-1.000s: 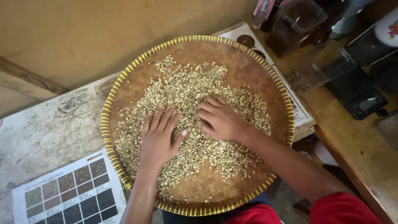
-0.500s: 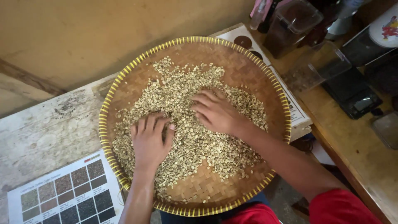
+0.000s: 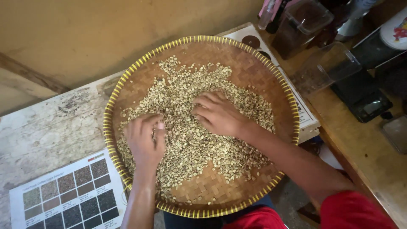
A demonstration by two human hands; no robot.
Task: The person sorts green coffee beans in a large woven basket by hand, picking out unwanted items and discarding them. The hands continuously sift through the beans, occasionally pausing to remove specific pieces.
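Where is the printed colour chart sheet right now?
In the head view, the chart sheet lies at lower left on the pale table, beside the woven tray's rim, near the left hand.

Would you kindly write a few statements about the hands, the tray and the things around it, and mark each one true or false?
1. Both hands rest on pale beans in a round woven tray. True.
2. The left hand grips the tray's yellow rim. False: it lies palm down on the beans, inside the rim.
3. A printed chart of colour squares lies on the table left of the tray. True.
4. The right hand holds a spoon. False: it is bare, fingers spread over the beans.
5. The beans cover the whole tray. False: bare weave shows along the top and right edges.
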